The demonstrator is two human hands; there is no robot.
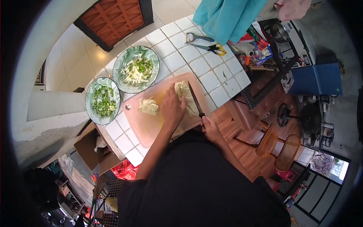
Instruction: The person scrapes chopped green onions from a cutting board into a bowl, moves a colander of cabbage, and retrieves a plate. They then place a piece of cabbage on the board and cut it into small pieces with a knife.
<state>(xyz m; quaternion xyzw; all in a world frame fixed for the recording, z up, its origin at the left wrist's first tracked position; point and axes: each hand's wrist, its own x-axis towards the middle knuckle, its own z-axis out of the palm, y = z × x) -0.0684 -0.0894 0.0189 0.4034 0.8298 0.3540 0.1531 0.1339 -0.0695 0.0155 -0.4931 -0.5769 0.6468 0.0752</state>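
Observation:
My left hand [174, 108] holds down a pale block of cabbage [184, 89] on the pink cutting board [147, 128], its fingers pressed against the near left side of the piece. In my right hand [211, 129] is the handle of a kitchen knife [194, 97]. The dark blade lies along the right side of the cabbage; whether it is cutting in cannot be made out. Left of my left hand, a small heap of shredded cabbage [148, 106] rests on the board.
Beyond the board stands a plate [154, 84] with shredded cabbage and chopped greens. A second plate [89, 108] of chopped greens is further left. A peeler [198, 37] and yellow-handled scissors [217, 49] lie on the white tiled counter [166, 49]. A turquoise cloth [227, 19] hangs at the back.

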